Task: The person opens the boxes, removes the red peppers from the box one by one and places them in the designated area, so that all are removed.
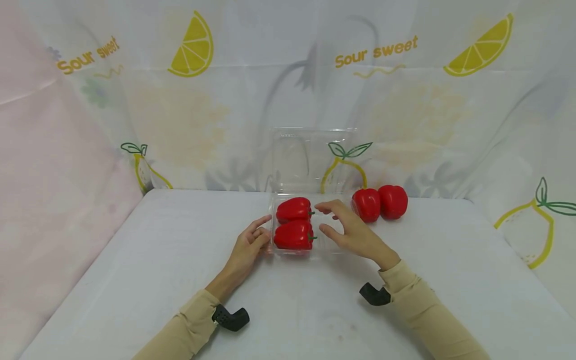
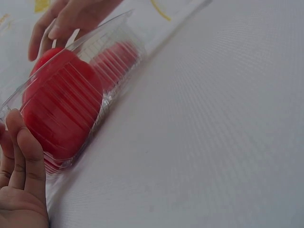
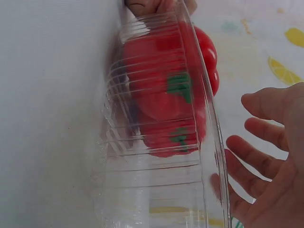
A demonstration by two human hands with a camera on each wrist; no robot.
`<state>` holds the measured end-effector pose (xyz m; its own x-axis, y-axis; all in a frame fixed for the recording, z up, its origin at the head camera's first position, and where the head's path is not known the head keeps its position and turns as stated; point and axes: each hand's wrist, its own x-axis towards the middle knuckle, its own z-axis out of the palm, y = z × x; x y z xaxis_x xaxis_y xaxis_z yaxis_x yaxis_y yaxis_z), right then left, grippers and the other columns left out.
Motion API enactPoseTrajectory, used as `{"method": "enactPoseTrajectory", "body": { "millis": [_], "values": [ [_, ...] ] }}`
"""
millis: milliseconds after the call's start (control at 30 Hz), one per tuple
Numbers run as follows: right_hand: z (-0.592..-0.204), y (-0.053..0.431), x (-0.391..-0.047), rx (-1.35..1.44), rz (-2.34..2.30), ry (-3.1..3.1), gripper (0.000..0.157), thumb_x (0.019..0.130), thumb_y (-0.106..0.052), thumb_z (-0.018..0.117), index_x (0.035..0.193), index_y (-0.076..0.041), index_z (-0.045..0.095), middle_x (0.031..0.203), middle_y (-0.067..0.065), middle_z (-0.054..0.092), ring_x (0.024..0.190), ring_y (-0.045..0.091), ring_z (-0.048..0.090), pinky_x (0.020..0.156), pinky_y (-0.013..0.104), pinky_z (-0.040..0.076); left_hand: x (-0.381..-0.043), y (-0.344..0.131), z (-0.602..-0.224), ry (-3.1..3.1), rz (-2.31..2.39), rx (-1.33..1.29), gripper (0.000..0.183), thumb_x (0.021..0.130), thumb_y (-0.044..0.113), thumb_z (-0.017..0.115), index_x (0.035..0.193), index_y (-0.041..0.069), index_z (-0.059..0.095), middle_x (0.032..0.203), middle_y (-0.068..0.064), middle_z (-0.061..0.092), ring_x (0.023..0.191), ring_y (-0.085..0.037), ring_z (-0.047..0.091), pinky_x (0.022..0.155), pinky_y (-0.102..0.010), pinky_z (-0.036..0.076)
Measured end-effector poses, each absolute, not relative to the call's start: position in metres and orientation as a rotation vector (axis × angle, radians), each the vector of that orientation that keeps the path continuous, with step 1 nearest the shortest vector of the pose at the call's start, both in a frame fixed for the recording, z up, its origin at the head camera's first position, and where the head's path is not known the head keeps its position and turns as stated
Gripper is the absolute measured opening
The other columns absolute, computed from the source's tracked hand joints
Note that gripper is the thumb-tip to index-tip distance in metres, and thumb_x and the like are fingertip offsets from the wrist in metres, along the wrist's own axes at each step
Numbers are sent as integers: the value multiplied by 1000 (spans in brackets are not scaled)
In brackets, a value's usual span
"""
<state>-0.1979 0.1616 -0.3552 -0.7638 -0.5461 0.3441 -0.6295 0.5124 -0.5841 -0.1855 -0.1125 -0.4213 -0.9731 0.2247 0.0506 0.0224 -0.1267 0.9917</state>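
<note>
Found a clear plastic box on the white-covered desk, close to the middle of the far edge, with a transparent lid standing raised along the far side. Counted two items within, both in the left half: a nearer red pepper toward the near left corner of the box and a farther red pepper just behind, both lying on their sides with green stems pointing toward the right edge of the box. Recorded two more outside, right of the box and near the far edge of the desk: an inner red pepper and an outer red pepper, side by side and apparently touching.

Noted the hands well apart from each other. Observed the left hand at the left end of the box, with fingers extended and touching the outer wall. Observed the right hand over the right half of the box, with thumb and fingers parted around bare air, near the stems. Noted beige sleeves on both arms, with a black device at each wrist. Recorded beyond the far edge of the desk a pale backdrop, printed with lemons and "Sour sweet" lettering.
</note>
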Motion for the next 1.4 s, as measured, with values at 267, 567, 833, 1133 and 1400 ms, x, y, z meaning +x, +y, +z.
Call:
{"method": "enactPoseTrajectory", "body": {
  "millis": [267, 567, 833, 1133, 1400],
  "values": [
    [-362, 152, -196, 1046, 1084, -2632, 49, 86, -16, 67, 131, -12, 47, 128, 5, 53, 114, 15, 51, 91, 47, 49, -187, -112, -421, 1980, 2247, 284, 46, 96, 8, 49, 141, 12, 39, 84, 5, 53, 68, -7, 51, 67, -17, 51],
    [-369, 139, -189, 998, 1085, -2686, 56, 85, -28, 70, 134, -17, 45, 125, 3, 50, 112, 28, 52, 87, 42, 54, -187, -112, -421, 1985, 2240, 281, 46, 97, 9, 50, 141, 13, 39, 85, 5, 54, 69, -7, 52, 67, -17, 51],
    [-372, 133, -187, 976, 1016, -2723, 65, 81, -37, 72, 136, -18, 44, 129, 2, 49, 117, 19, 50, 88, 37, 54, -188, -112, -421, 1981, 2252, 279, 46, 96, 6, 48, 141, 13, 39, 84, 5, 54, 68, -7, 51, 66, -17, 51],
    [-374, 130, -184, 986, 985, -2716, 65, 79, -31, 75, 135, -18, 45, 131, 2, 47, 121, 19, 47, 89, 39, 54, -187, -112, -421, 2001, 2233, 274, 45, 97, 8, 49, 141, 13, 40, 84, 5, 53, 68, -7, 51, 66, -17, 50],
    [-376, 129, -185, 993, 986, -2688, 61, 80, -30, 74, 133, -17, 47, 129, 2, 48, 119, 18, 48, 88, 39, 54, -186, -112, -421, 1994, 2235, 265, 45, 97, 8, 48, 141, 13, 39, 85, 4, 53, 69, -7, 51, 67, -17, 51]
  ]
}}
